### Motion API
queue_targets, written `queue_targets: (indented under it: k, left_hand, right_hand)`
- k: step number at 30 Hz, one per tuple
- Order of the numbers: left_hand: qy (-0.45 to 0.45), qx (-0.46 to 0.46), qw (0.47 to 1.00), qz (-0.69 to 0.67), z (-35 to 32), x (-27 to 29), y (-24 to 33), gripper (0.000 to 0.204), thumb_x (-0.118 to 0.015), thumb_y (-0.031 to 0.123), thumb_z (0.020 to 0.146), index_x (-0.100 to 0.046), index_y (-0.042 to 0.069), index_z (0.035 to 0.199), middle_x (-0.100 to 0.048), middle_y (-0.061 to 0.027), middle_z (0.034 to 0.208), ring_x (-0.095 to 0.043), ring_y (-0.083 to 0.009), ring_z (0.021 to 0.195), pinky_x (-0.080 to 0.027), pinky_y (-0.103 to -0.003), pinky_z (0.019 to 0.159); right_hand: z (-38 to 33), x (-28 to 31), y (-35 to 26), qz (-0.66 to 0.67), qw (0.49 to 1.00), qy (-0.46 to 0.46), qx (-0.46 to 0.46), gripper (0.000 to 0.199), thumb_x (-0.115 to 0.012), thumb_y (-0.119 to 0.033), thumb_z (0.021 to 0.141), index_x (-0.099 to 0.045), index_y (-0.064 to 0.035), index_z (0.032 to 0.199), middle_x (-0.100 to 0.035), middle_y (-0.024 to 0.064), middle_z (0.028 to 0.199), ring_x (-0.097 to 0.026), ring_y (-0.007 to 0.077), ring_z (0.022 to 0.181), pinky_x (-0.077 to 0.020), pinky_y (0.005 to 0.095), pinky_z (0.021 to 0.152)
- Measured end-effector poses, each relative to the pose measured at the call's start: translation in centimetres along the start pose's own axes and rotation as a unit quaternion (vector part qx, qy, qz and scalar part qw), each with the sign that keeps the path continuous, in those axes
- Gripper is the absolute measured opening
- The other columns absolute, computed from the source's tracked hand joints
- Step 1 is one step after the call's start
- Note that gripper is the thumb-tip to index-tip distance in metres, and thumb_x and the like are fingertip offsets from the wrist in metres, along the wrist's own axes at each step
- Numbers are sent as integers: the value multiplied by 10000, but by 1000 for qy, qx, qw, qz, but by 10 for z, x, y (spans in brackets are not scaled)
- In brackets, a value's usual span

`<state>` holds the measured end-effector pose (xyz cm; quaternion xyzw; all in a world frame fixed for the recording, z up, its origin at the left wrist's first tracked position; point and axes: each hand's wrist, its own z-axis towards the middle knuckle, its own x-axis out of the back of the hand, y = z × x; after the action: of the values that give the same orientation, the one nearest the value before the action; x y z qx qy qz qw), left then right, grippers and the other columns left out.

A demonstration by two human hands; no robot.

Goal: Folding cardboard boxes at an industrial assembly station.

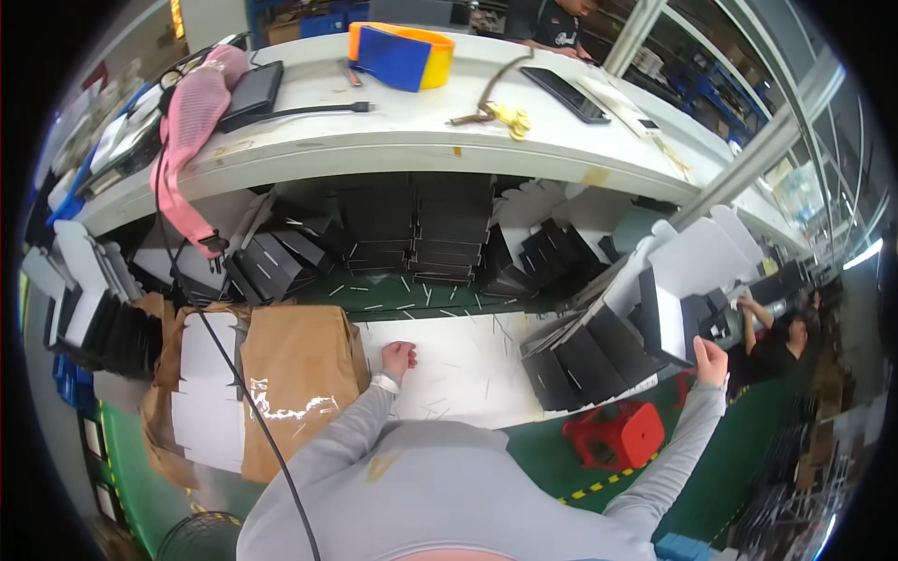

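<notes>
On the right, my right hand (711, 361) is closed on the edge of a small black cardboard box (648, 313) with a white inside. It is held up over a row of similar black boxes (591, 360) with white flaps, leaning together on the table's right side. My left hand (399, 358) hangs over the white tabletop (458, 374) with its fingers curled in, and nothing shows in it. Just left of that hand lies a brown paper-wrapped package (301, 365) with shiny clear tape, beside a stack of white die-cut card sheets (208, 393).
Black boxes (416, 224) are stacked under a white shelf (309, 154). The shelf bears a blue-yellow band (402, 58), a pink strap (194, 122) and a phone (564, 94). A black cable (245, 383) crosses in front. Below right stands a red stool (617, 435). Two people work nearby.
</notes>
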<state>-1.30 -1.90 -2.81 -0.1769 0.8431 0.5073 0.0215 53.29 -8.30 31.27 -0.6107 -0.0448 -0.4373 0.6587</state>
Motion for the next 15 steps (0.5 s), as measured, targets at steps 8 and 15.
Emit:
queue_targets:
  k: [8, 15]
  left_hand:
    - [11, -1, 1000, 26, -8, 5, 0, 174, -481, 121, 818, -599, -3, 786, -551, -55, 601, -519, -125, 455, -423, -234, 406]
    - [33, -453, 815, 360, -77, 23, 135, 103, -548, 101, 749, -539, -1, 763, -528, -165, 836, -508, -312, 815, -422, -376, 719]
  right_hand:
    - [-8, -24, -51, -241, 967, 48, 66, 327, -664, -238, 747, -619, 11, 954, -633, 156, 844, -605, 230, 763, -466, 320, 707]
    - [-124, -127, -190, 141, 929, -94, 329, 139, -533, -43, 791, -584, 85, 805, -572, 133, 721, -538, 206, 704, -435, 305, 688]
